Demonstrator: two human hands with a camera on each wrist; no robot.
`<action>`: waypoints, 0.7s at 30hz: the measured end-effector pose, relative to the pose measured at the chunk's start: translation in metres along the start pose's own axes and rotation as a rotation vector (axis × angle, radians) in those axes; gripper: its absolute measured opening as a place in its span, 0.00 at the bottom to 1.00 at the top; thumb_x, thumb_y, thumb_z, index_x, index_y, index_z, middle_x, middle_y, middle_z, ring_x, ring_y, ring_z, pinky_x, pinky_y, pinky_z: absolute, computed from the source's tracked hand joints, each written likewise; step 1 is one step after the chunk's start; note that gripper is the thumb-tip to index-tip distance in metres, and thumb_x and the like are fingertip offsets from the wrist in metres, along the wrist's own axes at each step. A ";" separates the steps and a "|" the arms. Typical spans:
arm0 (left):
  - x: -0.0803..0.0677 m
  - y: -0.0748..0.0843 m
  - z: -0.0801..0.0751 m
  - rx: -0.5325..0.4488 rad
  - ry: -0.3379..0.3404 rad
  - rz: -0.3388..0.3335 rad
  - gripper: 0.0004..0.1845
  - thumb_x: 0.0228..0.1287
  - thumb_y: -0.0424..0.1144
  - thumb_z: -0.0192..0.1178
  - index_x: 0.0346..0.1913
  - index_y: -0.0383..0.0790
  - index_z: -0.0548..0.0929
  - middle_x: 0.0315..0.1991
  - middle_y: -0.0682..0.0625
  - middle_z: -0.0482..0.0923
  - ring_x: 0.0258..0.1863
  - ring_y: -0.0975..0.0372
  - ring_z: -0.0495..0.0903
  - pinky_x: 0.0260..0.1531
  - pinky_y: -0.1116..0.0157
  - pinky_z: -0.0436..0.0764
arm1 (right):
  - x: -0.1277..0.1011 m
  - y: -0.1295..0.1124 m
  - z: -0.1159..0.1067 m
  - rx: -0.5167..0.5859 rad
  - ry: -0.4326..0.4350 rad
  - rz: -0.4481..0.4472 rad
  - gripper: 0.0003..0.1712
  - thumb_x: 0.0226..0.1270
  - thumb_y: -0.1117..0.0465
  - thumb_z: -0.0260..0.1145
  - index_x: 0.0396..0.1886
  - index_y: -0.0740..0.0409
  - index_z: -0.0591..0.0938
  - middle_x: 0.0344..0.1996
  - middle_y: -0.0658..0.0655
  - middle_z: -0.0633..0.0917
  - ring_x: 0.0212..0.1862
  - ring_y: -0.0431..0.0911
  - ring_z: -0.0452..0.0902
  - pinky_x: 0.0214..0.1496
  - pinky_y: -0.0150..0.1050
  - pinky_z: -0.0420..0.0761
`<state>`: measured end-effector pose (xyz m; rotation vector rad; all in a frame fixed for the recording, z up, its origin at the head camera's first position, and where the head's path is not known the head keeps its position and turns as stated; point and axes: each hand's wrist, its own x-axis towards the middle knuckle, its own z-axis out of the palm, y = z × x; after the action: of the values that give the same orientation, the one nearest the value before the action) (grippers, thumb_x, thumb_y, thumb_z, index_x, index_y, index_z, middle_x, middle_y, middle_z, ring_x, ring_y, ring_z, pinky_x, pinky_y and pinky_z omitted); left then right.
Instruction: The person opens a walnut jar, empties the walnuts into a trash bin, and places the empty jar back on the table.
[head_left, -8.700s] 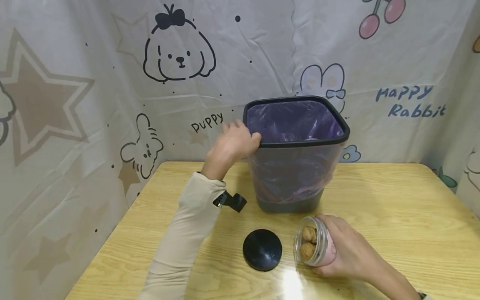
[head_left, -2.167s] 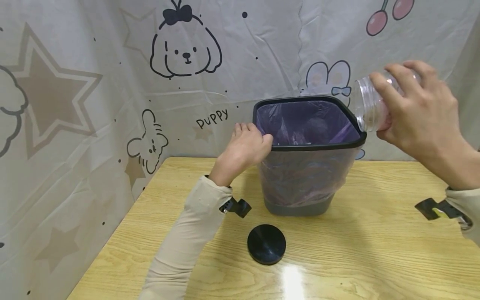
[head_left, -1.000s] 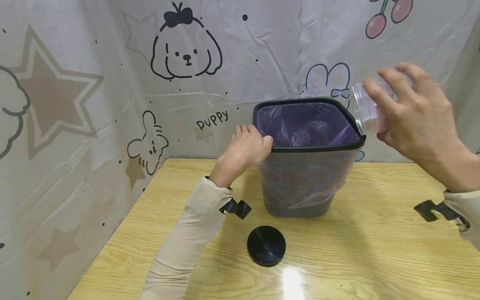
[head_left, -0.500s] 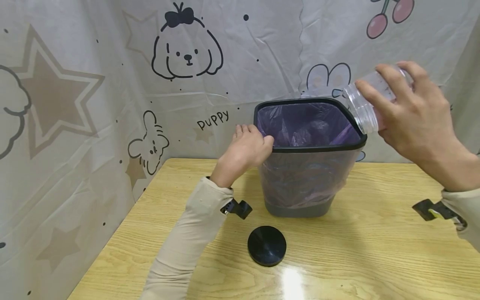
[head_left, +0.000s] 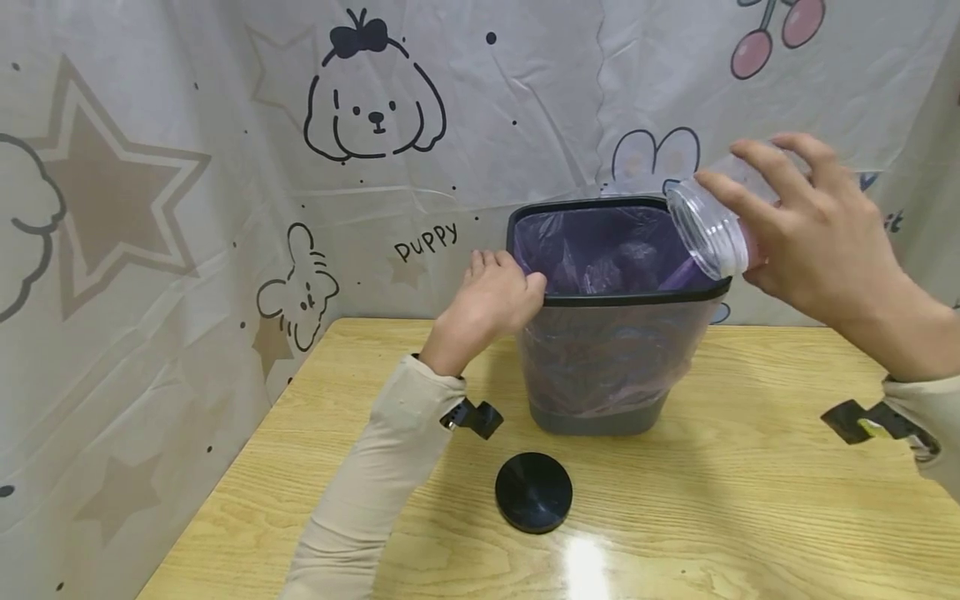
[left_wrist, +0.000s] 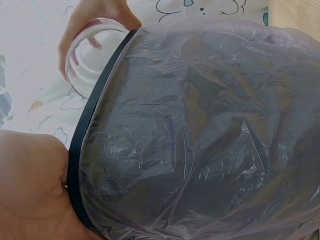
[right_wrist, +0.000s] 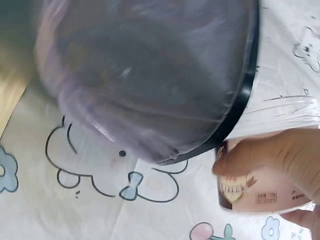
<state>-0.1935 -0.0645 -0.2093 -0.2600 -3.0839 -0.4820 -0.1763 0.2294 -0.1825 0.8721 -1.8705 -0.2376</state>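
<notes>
A grey trash bin (head_left: pixel 592 420) with a black rim and a purple plastic liner stands on the wooden table. My left hand (head_left: pixel 487 296) grips the rim at its left side, thumb over the edge. Above the right side of the rim, my right hand (head_left: pixel 821 237) holds a clear plastic jar (head_left: pixel 705 225) tilted, its uncovered mouth facing down and left into the bin. A pink label (right_wrist: pixel 270 192) wraps the jar in the right wrist view. In the left wrist view no brown balls show inside the jar (left_wrist: pixel 95 57). The bin's bottom is hidden.
A round black lid (head_left: pixel 533 492) lies on the table (head_left: pixel 787 500) in front of the bin. A pale curtain (head_left: pixel 525 83) with cartoon drawings hangs behind the table and along its left side.
The jar, earlier near the table with brown walnut-like balls in it, was raised to the bin's right rim; lately it moved slightly left and tilted further over the opening. The left hand stays on the rim.
</notes>
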 end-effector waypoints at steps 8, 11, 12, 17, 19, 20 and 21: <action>0.001 0.000 0.000 0.001 -0.003 0.013 0.37 0.73 0.49 0.32 0.73 0.23 0.46 0.74 0.30 0.41 0.75 0.44 0.35 0.73 0.55 0.42 | 0.005 -0.001 0.002 -0.019 0.021 -0.021 0.36 0.50 0.74 0.62 0.63 0.55 0.70 0.58 0.71 0.71 0.58 0.73 0.64 0.39 0.66 0.74; 0.002 0.000 -0.001 0.012 -0.005 0.023 0.37 0.73 0.49 0.33 0.73 0.22 0.46 0.74 0.30 0.41 0.74 0.44 0.35 0.73 0.55 0.42 | 0.003 -0.001 0.003 -0.003 0.000 0.005 0.42 0.41 0.74 0.68 0.63 0.55 0.70 0.58 0.71 0.71 0.57 0.72 0.64 0.39 0.67 0.73; 0.002 0.000 -0.001 0.017 -0.007 0.026 0.37 0.73 0.49 0.32 0.73 0.22 0.45 0.74 0.30 0.41 0.74 0.44 0.35 0.73 0.55 0.42 | 0.001 -0.001 0.004 -0.001 -0.002 0.013 0.44 0.38 0.74 0.69 0.63 0.54 0.70 0.58 0.71 0.71 0.57 0.72 0.64 0.38 0.67 0.73; 0.003 0.000 -0.001 0.035 -0.008 0.037 0.37 0.73 0.49 0.32 0.73 0.22 0.45 0.74 0.29 0.40 0.74 0.44 0.33 0.73 0.55 0.41 | -0.002 -0.001 0.007 0.002 0.008 0.030 0.45 0.40 0.74 0.66 0.64 0.52 0.70 0.60 0.70 0.70 0.59 0.71 0.64 0.38 0.68 0.72; 0.003 0.000 0.000 0.040 -0.006 0.039 0.37 0.73 0.49 0.32 0.73 0.22 0.44 0.74 0.29 0.40 0.74 0.44 0.33 0.73 0.55 0.41 | -0.002 -0.001 0.009 -0.002 0.014 0.030 0.44 0.41 0.74 0.66 0.65 0.52 0.70 0.61 0.69 0.70 0.59 0.71 0.64 0.36 0.68 0.72; 0.003 -0.001 0.000 0.043 -0.006 0.038 0.37 0.73 0.49 0.32 0.73 0.22 0.44 0.74 0.29 0.39 0.74 0.44 0.33 0.73 0.55 0.42 | -0.002 -0.001 0.009 0.007 0.016 0.038 0.46 0.38 0.74 0.67 0.64 0.51 0.70 0.61 0.69 0.70 0.59 0.70 0.64 0.37 0.69 0.71; 0.004 -0.001 0.000 0.043 -0.008 0.037 0.37 0.73 0.49 0.32 0.73 0.22 0.44 0.74 0.30 0.39 0.74 0.44 0.33 0.73 0.55 0.41 | -0.002 -0.001 0.009 0.019 0.010 0.045 0.49 0.33 0.74 0.69 0.64 0.51 0.70 0.61 0.69 0.70 0.59 0.71 0.64 0.39 0.69 0.71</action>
<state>-0.1973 -0.0644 -0.2094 -0.3186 -3.0868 -0.4138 -0.1836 0.2282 -0.1883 0.8421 -1.8839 -0.1875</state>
